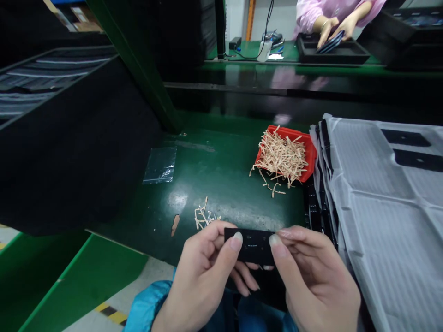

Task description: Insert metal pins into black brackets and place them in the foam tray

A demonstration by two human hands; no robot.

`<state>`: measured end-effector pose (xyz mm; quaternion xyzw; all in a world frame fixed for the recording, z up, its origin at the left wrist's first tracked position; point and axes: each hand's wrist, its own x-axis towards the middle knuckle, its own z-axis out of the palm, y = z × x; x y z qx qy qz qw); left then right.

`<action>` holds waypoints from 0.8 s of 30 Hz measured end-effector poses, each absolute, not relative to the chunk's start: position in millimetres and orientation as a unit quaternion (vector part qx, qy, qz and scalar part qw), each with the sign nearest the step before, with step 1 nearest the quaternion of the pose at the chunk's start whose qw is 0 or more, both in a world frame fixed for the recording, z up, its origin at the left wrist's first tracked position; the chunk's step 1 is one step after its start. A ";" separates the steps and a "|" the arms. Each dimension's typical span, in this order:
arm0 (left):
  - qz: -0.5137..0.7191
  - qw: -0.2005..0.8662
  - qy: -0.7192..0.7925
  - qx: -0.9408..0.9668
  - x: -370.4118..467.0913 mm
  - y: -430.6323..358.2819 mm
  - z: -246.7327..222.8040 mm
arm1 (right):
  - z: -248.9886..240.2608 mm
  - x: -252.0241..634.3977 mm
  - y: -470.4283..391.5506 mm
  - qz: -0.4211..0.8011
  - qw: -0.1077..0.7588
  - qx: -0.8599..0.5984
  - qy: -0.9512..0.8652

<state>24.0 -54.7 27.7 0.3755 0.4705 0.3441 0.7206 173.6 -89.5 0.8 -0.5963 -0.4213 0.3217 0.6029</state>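
Green bench (214, 180): here it is, glossy and broad, filling the middle of the view.
Dark container (86, 143): big, black-walled, looming at the left, with striped sheets showing in its top.
White-covered stack (374, 212): over on the right, layers piled up, two black rectangles (410, 137) showing at the top.
Co-worker (341, 7): across the way, pink sleeves, hands holding dark flat pieces (330, 43) over a shallow black tray (362, 57).
Red bin (309, 159): tucked against the stack, heaped with pale strips (282, 157), a few spilling over its near edge onto the bench.
Left hand (207, 272): teal sleeve at the wrist, thumb on top, pinching one end of the black piece.
Right hand (309, 272): a matching pinch, thumb pressed on the other end.
Black piece (256, 251): flat, rectangular, there between both hands at the bench's near edge; pale marking, too small to read.
Clear bag (160, 165): lying flat, left of centre.
Loose strips (200, 216): a little tangle just beyond the left hand.
Brown scrap (175, 225): alone, left of that tangle.
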 end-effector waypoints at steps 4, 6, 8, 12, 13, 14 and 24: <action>0.343 0.756 0.418 0.369 20.3 -51.6 25.4 | 2.7 173.2 -90.6 0.311 0.604 -0.601 -0.421; 0.345 0.760 0.416 0.362 20.0 -51.4 27.1 | 4.3 173.1 -91.5 0.298 0.599 -0.609 -0.426; 0.351 0.757 0.422 0.355 20.9 -51.8 29.1 | 5.5 172.9 -91.9 0.284 0.595 -0.617 -0.430; 0.365 0.750 0.425 0.351 23.6 -53.4 30.6 | 4.4 172.2 -91.4 0.259 0.593 -0.625 -0.437; 0.370 0.748 0.425 0.351 24.2 -53.9 30.4 | 3.4 171.9 -91.4 0.254 0.592 -0.627 -0.438; 0.374 0.746 0.425 0.352 24.8 -54.6 30.3 | 2.2 171.5 -91.6 0.249 0.590 -0.630 -0.440; 0.377 0.654 0.486 0.440 26.0 -62.6 27.8 | -10.2 169.8 -91.4 0.163 0.566 -0.603 -0.539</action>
